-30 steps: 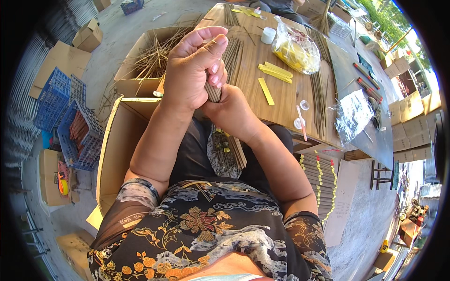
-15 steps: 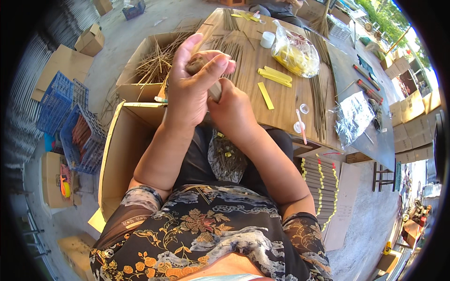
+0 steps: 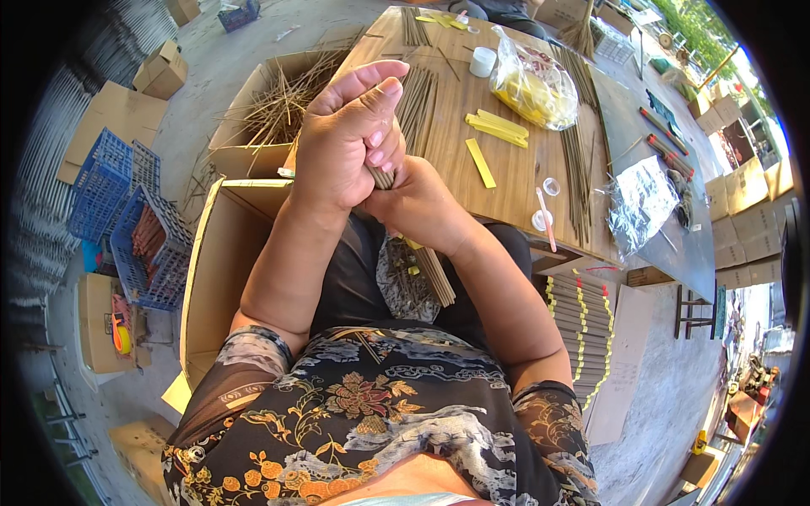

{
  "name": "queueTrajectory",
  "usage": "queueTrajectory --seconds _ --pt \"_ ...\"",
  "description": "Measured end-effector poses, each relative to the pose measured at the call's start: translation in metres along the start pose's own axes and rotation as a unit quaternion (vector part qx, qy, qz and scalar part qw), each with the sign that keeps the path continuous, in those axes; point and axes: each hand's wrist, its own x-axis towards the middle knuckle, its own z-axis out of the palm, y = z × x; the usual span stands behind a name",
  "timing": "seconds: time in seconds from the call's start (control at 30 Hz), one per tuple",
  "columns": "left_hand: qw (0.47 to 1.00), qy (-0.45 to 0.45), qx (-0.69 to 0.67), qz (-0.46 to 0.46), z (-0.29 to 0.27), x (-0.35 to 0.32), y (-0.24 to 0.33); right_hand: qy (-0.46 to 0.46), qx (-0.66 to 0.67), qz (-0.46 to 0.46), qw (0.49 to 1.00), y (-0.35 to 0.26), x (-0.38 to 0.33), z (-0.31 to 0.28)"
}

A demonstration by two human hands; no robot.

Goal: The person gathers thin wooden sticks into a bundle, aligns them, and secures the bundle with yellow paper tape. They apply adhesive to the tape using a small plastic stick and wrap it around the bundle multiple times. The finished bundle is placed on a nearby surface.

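Note:
Both my hands are closed round a bundle of thin brown incense sticks (image 3: 436, 280), held over my lap. My left hand (image 3: 342, 139) wraps the upper part, its fingers curled over and hiding that end. Just below it, my right hand (image 3: 418, 202) grips the middle. The bundle's lower end slants out beneath the right hand, with a bit of yellow band showing there. Behind it on my lap lies a clear plastic bag (image 3: 403, 282) with dark bits and yellow scraps in it.
On the wooden table (image 3: 451, 181) lie loose sticks (image 3: 575, 181), yellow paper strips (image 3: 498, 128), a plastic bag of yellow strips (image 3: 533, 93) and a white jar (image 3: 483, 61). Cardboard boxes (image 3: 224, 253) stand at my left; banded bundles (image 3: 582, 329) lie low at my right.
My left fingers have closed over the bundle's upper end, which showed between them before. The bundle's lower end now sticks out below my right hand.

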Motion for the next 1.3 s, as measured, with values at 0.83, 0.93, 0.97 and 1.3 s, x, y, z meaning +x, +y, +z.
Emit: queueTrajectory --seconds 0.83,0.93,0.97,1.3 --pt "0.912 0.128 0.372 0.114 -0.010 -0.017 -0.042 0.200 -0.268 -0.234 0.913 0.016 0.006 0.009" --pt "0.923 0.148 0.333 0.124 -0.001 -0.013 -0.040 0.205 -0.285 -0.225 0.909 0.022 0.005 0.009" --pt "0.933 0.147 0.312 0.107 0.006 -0.014 -0.035 0.201 -0.294 -0.214 0.909 0.024 0.004 0.009" --pt "0.929 0.065 0.320 0.175 0.024 -0.012 -0.024 0.178 -0.223 -0.215 0.934 0.002 -0.003 0.006"
